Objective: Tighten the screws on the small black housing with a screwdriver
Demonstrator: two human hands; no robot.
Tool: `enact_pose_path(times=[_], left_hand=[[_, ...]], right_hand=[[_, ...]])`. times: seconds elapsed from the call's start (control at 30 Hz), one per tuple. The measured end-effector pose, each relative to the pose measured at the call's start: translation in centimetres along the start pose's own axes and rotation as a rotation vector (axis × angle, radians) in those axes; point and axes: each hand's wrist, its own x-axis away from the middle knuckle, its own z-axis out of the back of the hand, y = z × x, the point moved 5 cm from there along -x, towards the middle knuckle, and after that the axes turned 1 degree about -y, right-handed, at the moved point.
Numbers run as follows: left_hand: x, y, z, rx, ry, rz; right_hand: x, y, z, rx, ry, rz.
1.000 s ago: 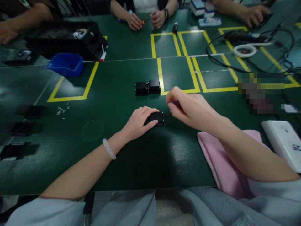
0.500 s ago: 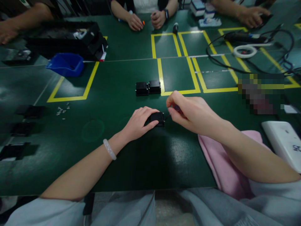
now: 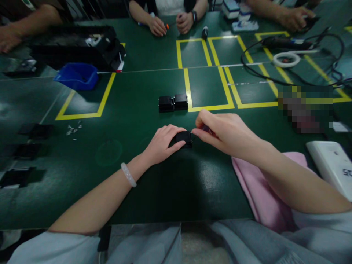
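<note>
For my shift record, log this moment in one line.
left hand: gripping black box; right hand: holding mostly hidden tool; two more boxes: beyond hands

cannot see the left end of the box, covered by the left hand. cannot identify the dark item, mostly wrapped inside the right hand. see only part of the cloth beneath the right forearm. see the white case cut off by the right edge. cannot identify the pixelated thing, nor count the tiny bits. get only blurred shapes for the black parts at left.
</note>
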Motion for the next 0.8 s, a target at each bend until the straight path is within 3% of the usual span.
enact_pose_path(times=[0.8], left_hand=[[-0.02, -0.01, -0.07, -0.011, -0.011, 0.014]], right_hand=[[-0.03, -0.3, -0.2, 0.012, -0.003, -0.028]])
